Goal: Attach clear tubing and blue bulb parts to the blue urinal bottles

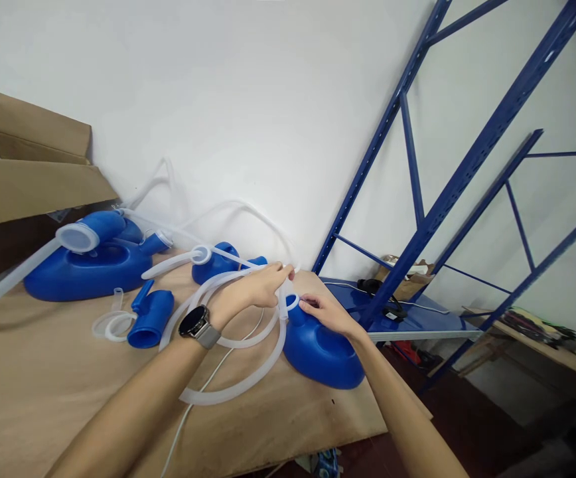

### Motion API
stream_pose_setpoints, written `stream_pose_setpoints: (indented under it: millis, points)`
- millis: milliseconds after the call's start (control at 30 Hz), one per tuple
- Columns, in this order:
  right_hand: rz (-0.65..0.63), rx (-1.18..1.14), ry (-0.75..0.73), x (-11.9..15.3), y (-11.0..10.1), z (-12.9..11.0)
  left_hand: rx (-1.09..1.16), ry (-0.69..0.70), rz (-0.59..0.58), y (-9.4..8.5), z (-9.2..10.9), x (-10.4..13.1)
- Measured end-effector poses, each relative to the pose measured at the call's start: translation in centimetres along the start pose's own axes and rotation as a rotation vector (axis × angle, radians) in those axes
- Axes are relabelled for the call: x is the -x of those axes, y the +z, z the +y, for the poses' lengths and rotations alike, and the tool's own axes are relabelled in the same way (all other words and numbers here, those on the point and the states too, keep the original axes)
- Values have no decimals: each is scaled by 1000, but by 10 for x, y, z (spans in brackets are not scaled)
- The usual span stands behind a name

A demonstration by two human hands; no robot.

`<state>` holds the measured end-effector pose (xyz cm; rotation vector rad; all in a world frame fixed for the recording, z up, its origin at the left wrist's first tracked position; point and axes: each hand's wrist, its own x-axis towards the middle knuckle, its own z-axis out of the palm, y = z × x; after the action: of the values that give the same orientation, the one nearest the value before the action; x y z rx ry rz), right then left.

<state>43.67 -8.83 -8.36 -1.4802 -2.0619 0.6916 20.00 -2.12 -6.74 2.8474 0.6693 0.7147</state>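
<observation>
A blue plastic urinal bottle (325, 355) lies near the table's right edge, its pale-rimmed mouth facing up. My right hand (325, 313) grips it at the neck, thumb and fingers beside the rim. My left hand (265, 284), with a watch on the wrist, has its fingers closed on a translucent hose (283, 302) just beside that mouth; the fingertips are partly hidden. The hose loops in coils over the table below my left forearm. Left of the coils lies a detached blue spout (151, 318) beside white rings (119, 327) and a small clear cap piece (117, 299).
Another blue bottle with a hose (89, 269) stands at left, before an open cardboard box (34, 179). A further blue bottle (213, 265) sits by the wall. A thin white cord (188, 408) crosses the table (44, 392). Blue metal shelving (417, 318) rises at right.
</observation>
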Motion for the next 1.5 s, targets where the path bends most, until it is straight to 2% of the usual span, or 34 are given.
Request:
stream_pose_setpoints:
  millis: [100,167,267,333,500,667,867,1133,1267,1433,1500]
  points:
    - [13,9,4,0,0,4,-155,105,143,-3,21,2]
    - [23,-16,4,-2,0,9,-256,160,209,3,34,0]
    - [12,-67,-29,-5,0,18,-187,237,101,19,48,-4]
    - [-4,-86,-40,-7,-1,22,-73,172,46,30,51,-6]
    - [-28,-119,0,-9,-2,27,154,-45,154,41,36,-6]
    - [-13,-167,46,-8,-1,30,342,-44,14,41,9,-10]
    - [-34,-226,74,-6,1,30,528,1,-76,44,2,-15]
    - [3,-187,65,-5,2,23,609,29,-152,40,-3,-16]
    - [15,-176,75,-1,3,21,672,8,-138,36,-9,-12]
    - [38,-185,95,2,2,17,678,-21,-135,12,-9,-1]
    - [55,-184,98,2,2,14,680,-13,-62,-5,-4,6]
